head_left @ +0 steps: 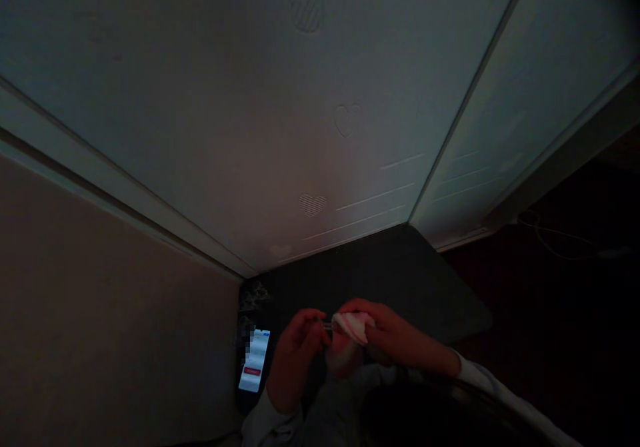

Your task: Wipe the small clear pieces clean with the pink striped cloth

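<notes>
The scene is very dark. Low in the middle, my left hand point(299, 354) and my right hand point(393, 337) meet over a dark surface point(400, 274). My right hand's fingers are closed round a small pale pink-and-white object point(353, 326), perhaps a folded cloth or packet. My left hand's fingers are pinched together at the object's left end, where a thin part sticks out. What the object is cannot be made out. Both wrists wear light sleeves.
A lit phone point(255, 360) lies screen-up to the left of my left hand. A pale wall with embossed hearts point(347, 119) rises behind. A plain wall point(100, 314) stands at left. A thin cable point(550, 240) runs over the dark floor at right.
</notes>
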Demonstrator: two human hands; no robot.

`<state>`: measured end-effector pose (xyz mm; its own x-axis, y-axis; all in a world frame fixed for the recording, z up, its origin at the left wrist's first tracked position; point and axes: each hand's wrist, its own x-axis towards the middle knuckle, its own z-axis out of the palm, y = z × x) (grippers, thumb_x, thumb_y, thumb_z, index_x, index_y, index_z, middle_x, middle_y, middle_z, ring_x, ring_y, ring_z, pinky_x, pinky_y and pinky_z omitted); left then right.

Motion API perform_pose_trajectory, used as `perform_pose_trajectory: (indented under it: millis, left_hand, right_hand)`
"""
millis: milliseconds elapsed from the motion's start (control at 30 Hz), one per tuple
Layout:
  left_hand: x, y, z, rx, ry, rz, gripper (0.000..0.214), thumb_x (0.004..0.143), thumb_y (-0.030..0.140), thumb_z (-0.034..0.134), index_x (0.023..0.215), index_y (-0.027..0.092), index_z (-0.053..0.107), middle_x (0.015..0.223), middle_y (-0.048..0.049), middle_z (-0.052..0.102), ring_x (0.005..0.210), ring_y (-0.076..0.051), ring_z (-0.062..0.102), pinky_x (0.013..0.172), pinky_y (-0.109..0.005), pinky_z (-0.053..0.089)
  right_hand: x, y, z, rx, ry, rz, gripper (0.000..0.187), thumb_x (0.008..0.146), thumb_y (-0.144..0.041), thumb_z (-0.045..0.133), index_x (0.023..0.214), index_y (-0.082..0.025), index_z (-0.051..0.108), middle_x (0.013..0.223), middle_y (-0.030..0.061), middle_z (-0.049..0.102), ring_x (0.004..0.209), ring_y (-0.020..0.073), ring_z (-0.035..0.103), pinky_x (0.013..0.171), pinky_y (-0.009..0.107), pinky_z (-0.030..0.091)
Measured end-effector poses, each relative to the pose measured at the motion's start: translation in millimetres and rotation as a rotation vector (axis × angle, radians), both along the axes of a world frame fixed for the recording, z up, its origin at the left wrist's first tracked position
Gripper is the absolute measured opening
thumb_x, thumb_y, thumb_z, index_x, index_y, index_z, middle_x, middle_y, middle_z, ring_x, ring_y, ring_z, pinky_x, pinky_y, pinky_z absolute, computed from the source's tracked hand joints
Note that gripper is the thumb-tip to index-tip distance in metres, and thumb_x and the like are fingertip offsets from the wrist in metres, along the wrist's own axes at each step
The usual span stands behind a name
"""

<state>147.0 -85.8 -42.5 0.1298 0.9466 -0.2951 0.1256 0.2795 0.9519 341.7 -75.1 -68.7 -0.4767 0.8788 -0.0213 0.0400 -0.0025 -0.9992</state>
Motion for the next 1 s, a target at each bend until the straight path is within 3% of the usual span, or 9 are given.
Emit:
perform_pose_trajectory:
  millis: [133, 300, 500, 733, 1000]
  left_hand:
    - [8.3, -1.0, 2.2, -0.048, -0.020, 0.013, 0.037, 0.070, 0.047, 0.067, 0.090, 0.016, 0.062, 0.064, 0.0004, 0.062, 0.062, -0.014, 0.054, 0.061, -0.025, 0.042]
    - [13.2, -4.6, 1.6, -0.024, -0.064, 0.022, 0.036, 0.068, 0.042, 0.071, 0.094, 0.017, 0.064, 0.074, -0.0017, 0.063, 0.072, -0.017, 0.058, 0.067, -0.027, 0.044]
    - [14.2, -9.2, 0.4, -0.024, -0.077, -0.004, 0.032, 0.071, 0.036, 0.071, 0.097, 0.019, 0.066, 0.081, -0.0024, 0.064, 0.079, -0.017, 0.059, 0.072, -0.027, 0.046]
    - [14.8, -10.5, 1.5, -0.043, -0.138, 0.034, 0.038, 0.070, 0.045, 0.071, 0.098, 0.019, 0.067, 0.078, -0.0019, 0.064, 0.074, -0.016, 0.059, 0.070, -0.026, 0.046]
    - [12.1, -12.2, 7.1, -0.049, -0.127, 0.085, 0.043, 0.068, 0.052, 0.070, 0.095, 0.018, 0.067, 0.071, -0.0005, 0.064, 0.068, -0.014, 0.058, 0.068, -0.026, 0.046]
  right_hand:
    - [5.1, -2.4, -0.9, 0.007, 0.002, 0.023, 0.034, 0.078, -0.012, 0.043, 0.106, -0.018, 0.060, 0.098, 0.0051, 0.067, 0.089, 0.0197, 0.059, 0.080, 0.031, 0.044]
    - [10.0, -2.7, -5.7, -0.090, 0.045, -0.020, 0.042, 0.066, -0.006, 0.045, 0.101, -0.020, 0.062, 0.093, 0.0021, 0.066, 0.083, 0.0179, 0.058, 0.075, 0.029, 0.043]
    - [12.1, 0.3, -1.2, -0.171, 0.039, -0.036, 0.029, 0.061, -0.007, 0.050, 0.086, -0.019, 0.060, 0.079, -0.0013, 0.060, 0.072, 0.0146, 0.053, 0.066, 0.024, 0.039]
    - [11.2, -0.3, 3.1, -0.153, 0.022, 0.049, 0.021, 0.064, -0.006, 0.047, 0.079, -0.020, 0.048, 0.070, -0.0057, 0.044, 0.061, 0.0100, 0.039, 0.056, 0.020, 0.032]
    - [3.2, -1.2, 7.8, -0.187, 0.018, 0.073, 0.017, 0.061, -0.010, 0.049, 0.070, -0.021, 0.040, 0.064, -0.0070, 0.038, 0.057, 0.0099, 0.032, 0.051, 0.021, 0.027]
